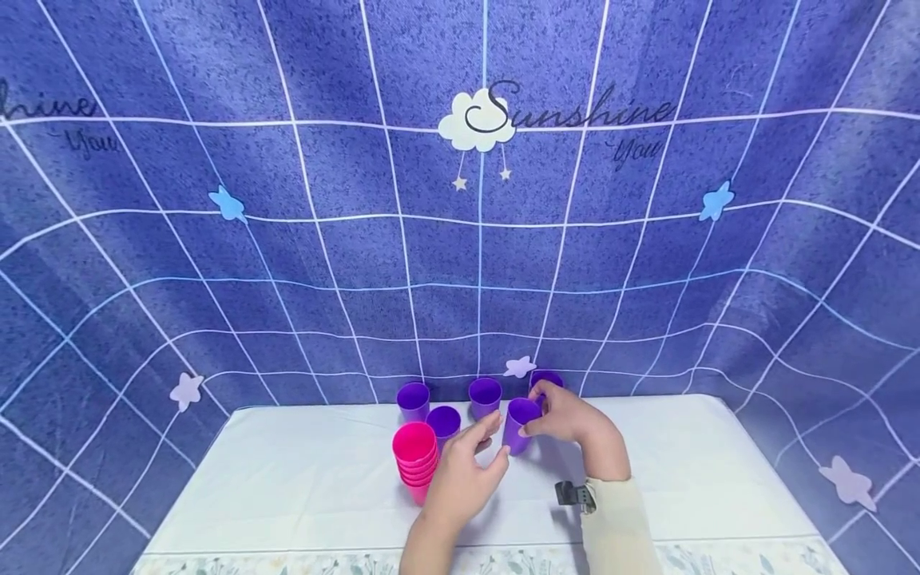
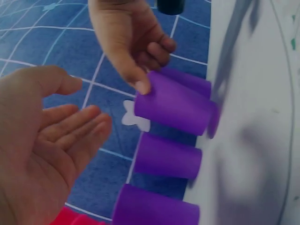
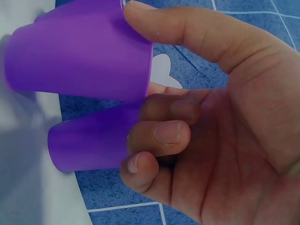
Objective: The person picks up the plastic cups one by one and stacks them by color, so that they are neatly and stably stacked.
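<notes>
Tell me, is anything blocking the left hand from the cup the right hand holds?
Nothing visible is: just a gap separates the left hand from the purple cup in the right hand.

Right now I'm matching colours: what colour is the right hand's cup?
Purple; the held cup shows best in the right wrist view.

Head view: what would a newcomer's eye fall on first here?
Probably the bright pink stack of cups, standing on the white tabletop just left of the left hand. Next, the purple cup that the right hand pinches by its rim, and the white cloud high on the blue backdrop.
</notes>
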`<state>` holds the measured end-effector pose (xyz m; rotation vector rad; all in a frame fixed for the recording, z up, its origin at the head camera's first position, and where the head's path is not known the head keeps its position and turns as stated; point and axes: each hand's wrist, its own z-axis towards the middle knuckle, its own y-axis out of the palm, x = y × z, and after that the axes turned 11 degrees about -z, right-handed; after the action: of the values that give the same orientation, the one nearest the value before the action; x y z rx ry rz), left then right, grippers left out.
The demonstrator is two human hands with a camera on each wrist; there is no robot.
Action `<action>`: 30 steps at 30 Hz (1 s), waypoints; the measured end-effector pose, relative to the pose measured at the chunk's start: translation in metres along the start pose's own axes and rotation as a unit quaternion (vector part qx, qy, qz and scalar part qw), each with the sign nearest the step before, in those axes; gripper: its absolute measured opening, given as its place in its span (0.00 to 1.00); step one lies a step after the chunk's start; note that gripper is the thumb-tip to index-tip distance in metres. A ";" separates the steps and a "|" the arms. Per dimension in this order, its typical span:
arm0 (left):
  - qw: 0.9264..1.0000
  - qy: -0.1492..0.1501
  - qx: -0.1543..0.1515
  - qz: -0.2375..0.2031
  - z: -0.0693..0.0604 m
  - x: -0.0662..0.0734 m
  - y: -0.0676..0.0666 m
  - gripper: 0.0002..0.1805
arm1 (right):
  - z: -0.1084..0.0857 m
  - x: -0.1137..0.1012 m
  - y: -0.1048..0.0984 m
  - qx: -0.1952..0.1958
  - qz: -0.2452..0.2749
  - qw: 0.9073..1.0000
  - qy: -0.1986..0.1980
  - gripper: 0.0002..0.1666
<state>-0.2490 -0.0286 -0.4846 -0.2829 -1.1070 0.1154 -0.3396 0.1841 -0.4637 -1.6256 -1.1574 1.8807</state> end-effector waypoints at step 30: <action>0.990 -0.103 0.013 -0.099 -0.002 -0.051 0.019 0.41 | -0.004 -0.002 -0.001 -0.062 0.026 0.997 0.039 0.35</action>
<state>-0.2687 -0.0231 -0.5352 -0.1383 -1.3317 -0.0186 -0.3351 0.1849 -0.4619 -1.7958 -1.2314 1.7902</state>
